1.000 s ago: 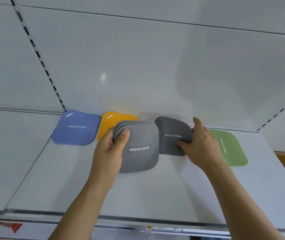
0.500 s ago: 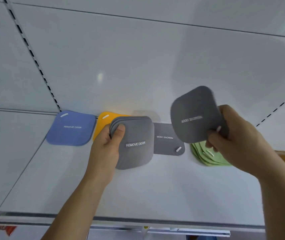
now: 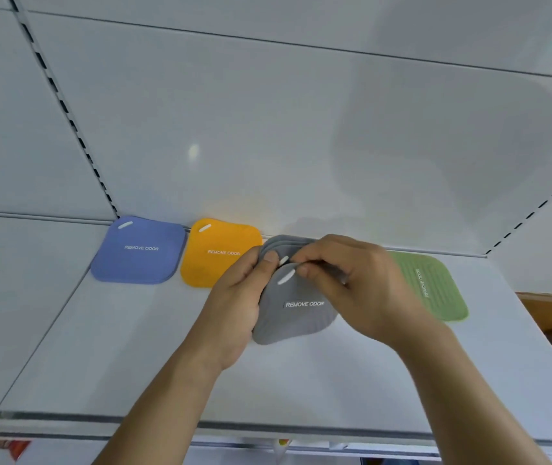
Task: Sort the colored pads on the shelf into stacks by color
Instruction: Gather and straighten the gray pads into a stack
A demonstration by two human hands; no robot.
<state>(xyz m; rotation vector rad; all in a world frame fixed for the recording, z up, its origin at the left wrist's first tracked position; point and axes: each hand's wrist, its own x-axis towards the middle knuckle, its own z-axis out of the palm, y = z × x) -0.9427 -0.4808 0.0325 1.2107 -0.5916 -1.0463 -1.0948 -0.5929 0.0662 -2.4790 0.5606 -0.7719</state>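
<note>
- Half a second back the right hand [image 3: 365, 283] was up in the air with one grey pad; now it's down against the grey stack [image 3: 296, 297], and both hands meet at its top edge.
- The left hand [image 3: 234, 310] grips the stack's left side, thumb curled over the top. The right hand's fingers pinch the upper corner by the white loops, squaring the pads up, I'd say.
- The stack sits mid-shelf, between the orange pad [image 3: 217, 251] and the green pile [image 3: 432, 285], its lower edge lifted off the shelf [image 3: 133, 364].
- Progress: it looks close to done. Blue pad [image 3: 140, 250], orange, grey and green each have their own spot along the back wall, with no stray pads showing.
- Left to do: set the grey stack down flat.
- Count: four colour groups. Grey shows at least three or four layered edges; for blue, orange and green I can't tell the number of pads.
</note>
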